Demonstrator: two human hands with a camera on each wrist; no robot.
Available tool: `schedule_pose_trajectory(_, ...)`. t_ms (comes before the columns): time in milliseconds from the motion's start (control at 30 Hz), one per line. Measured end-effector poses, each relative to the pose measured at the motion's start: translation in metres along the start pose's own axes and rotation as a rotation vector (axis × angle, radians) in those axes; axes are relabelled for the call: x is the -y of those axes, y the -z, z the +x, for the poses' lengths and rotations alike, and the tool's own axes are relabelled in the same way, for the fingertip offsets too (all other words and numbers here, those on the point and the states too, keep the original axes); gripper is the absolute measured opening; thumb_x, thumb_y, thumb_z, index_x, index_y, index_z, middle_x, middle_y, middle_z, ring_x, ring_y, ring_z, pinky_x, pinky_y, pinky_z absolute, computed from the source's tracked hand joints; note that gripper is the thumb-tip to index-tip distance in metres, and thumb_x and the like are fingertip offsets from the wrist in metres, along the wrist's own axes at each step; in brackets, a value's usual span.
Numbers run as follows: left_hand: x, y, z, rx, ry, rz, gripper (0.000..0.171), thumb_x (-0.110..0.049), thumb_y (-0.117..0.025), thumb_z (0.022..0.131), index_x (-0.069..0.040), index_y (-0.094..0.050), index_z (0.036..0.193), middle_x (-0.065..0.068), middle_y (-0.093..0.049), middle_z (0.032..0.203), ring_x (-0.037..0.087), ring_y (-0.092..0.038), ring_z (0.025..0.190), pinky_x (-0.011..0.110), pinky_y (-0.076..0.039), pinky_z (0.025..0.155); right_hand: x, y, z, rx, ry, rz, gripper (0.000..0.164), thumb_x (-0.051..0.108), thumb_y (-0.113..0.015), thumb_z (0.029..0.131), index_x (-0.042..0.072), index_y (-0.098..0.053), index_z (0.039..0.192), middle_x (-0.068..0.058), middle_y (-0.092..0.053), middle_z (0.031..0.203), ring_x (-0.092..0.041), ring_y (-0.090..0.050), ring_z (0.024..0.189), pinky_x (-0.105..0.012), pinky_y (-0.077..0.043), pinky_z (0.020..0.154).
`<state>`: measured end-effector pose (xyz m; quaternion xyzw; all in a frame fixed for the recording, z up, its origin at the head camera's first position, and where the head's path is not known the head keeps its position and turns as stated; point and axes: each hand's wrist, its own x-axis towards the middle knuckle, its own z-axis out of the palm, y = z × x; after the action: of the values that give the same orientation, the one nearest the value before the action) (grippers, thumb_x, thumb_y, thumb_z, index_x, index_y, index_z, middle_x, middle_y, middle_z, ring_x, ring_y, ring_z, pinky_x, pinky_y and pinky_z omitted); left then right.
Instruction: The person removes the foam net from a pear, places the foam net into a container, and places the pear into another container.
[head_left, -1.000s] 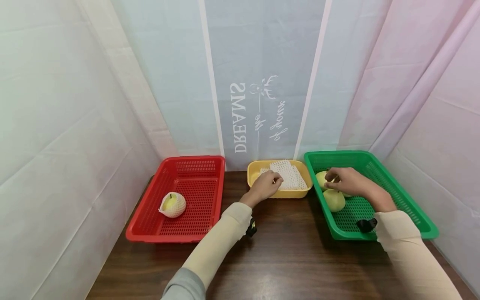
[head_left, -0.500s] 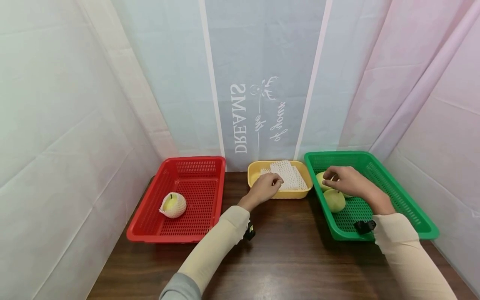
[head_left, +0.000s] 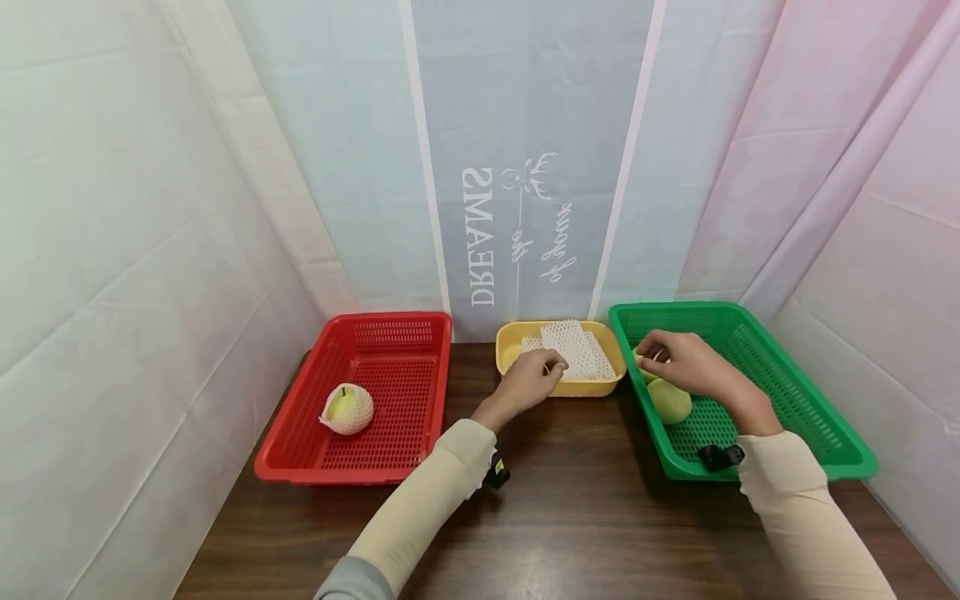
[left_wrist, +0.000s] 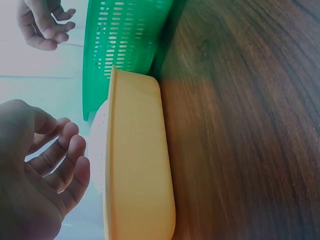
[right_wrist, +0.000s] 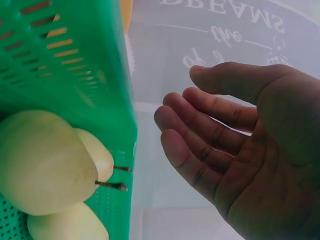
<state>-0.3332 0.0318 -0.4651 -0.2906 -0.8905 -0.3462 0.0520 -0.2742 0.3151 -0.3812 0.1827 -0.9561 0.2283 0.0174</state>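
Observation:
My left hand (head_left: pixel 528 377) hovers at the near rim of a yellow basket (head_left: pixel 506 337), fingers loosely bent and holding nothing. White foam net sleeves (head_left: pixel 573 346) lie in that basket, partly behind the hand. Over the left side of a green basket (head_left: pixel 757 350) is my right hand (head_left: pixel 690 362), its fingers relaxed and free of any object in the right wrist view. Below it are several pale green pears (right_wrist: pixel 47 160) with dark stems; in the head view the hand covers some of them, and a nearer pear (head_left: pixel 670 402) shows.
A red basket (head_left: pixel 405 400) stands on the left, with one pear in a white foam net (head_left: pixel 348 410) inside. The baskets rest on a dark wooden table (head_left: pixel 570 500). Pale cloth hangs behind and on both sides.
My right hand has shifted slightly left over the pears, covering more of the back one. My left hand stays almost where it was by the yellow basket.

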Motion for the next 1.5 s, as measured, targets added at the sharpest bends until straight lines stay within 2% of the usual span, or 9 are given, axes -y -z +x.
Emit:
schedule_pose_trajectory(267, -0.003, 0.002, -0.008, -0.010, -0.013, -0.036, 0.025, -0.021, -0.058, 0.109, -0.011, -0.079, 0.118, -0.001, -0.078, 0.118, 0.011, -0.069, 0.098, 0.025, -0.055, 0.086, 0.008, -0.008, 0.000, 0.001, -0.003, 0.054, 0.026, 0.016, -0.068, 0.105, -0.002, -0.067, 0.124, -0.013, -0.075, 0.107, -0.026, -0.072, 0.093, -0.046, -0.060, 0.078)
schedule_pose_trajectory(500, -0.008, 0.009, -0.017, -0.035, -0.024, -0.050, 0.024, -0.019, -0.059, 0.108, -0.010, -0.079, 0.117, 0.000, -0.078, 0.115, 0.010, -0.068, 0.098, 0.024, -0.054, 0.088, 0.018, -0.015, 0.001, -0.025, 0.021, 0.060, 0.021, 0.016, -0.068, 0.105, 0.003, -0.068, 0.121, -0.010, -0.075, 0.108, -0.026, -0.071, 0.098, -0.045, -0.060, 0.080)
schedule_pose_trajectory(900, -0.016, 0.019, -0.027, -0.084, -0.019, -0.066, 0.019, -0.017, -0.061, 0.106, -0.013, -0.080, 0.111, -0.001, -0.078, 0.109, 0.009, -0.066, 0.093, 0.023, -0.054, 0.085, 0.031, -0.026, 0.006, -0.063, 0.045, 0.099, 0.019, 0.019, -0.070, 0.104, 0.005, -0.070, 0.117, -0.004, -0.075, 0.101, -0.018, -0.070, 0.092, -0.039, -0.058, 0.079)
schedule_pose_trajectory(1500, -0.020, 0.024, -0.037, -0.115, -0.020, -0.166, 0.015, -0.013, -0.063, 0.104, -0.009, -0.077, 0.108, 0.002, -0.076, 0.103, 0.011, -0.064, 0.089, 0.022, -0.054, 0.082, 0.047, -0.040, 0.013, -0.073, 0.065, 0.198, 0.017, 0.017, -0.071, 0.104, 0.005, -0.068, 0.115, -0.008, -0.075, 0.103, -0.021, -0.071, 0.093, -0.038, -0.059, 0.079)
